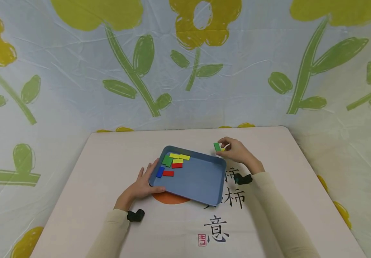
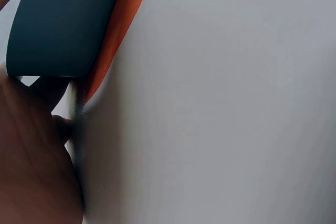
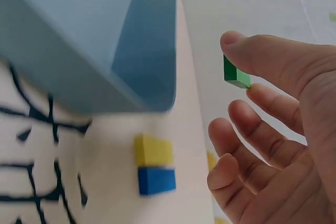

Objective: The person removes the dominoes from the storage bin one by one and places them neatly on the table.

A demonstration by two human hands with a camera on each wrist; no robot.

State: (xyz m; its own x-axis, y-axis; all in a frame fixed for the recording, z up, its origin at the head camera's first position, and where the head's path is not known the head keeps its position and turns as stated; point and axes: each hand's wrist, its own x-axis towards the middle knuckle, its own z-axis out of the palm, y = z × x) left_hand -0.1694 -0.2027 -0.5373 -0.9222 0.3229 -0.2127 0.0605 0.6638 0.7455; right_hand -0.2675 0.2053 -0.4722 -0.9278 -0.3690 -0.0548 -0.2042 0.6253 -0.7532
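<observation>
My right hand [image 1: 235, 150] pinches a small green block [image 1: 217, 147] between thumb and fingertip, above the table past the tray's far right corner. In the right wrist view, the green block [image 3: 236, 74] shows partly under the thumb; the other fingers hang loosely bent. My left hand [image 1: 144, 182] lies against the left end of a blue-grey tray [image 1: 198, 182], its fingers spread along the side and its thumb along the near edge. Inside the tray's left part lie yellow blocks [image 1: 184, 157], green blocks [image 1: 167, 160], red blocks [image 1: 168, 173] and blue [image 1: 160, 172].
A yellow block [image 3: 153, 150] and a blue block [image 3: 157, 181] touch each other on the table beside the tray. Under the tray, the pale table cover [image 1: 172, 229] carries black characters [image 1: 216, 229] and an orange shape [image 1: 170, 198]. A flower-printed curtain [image 1: 204, 104] stands behind.
</observation>
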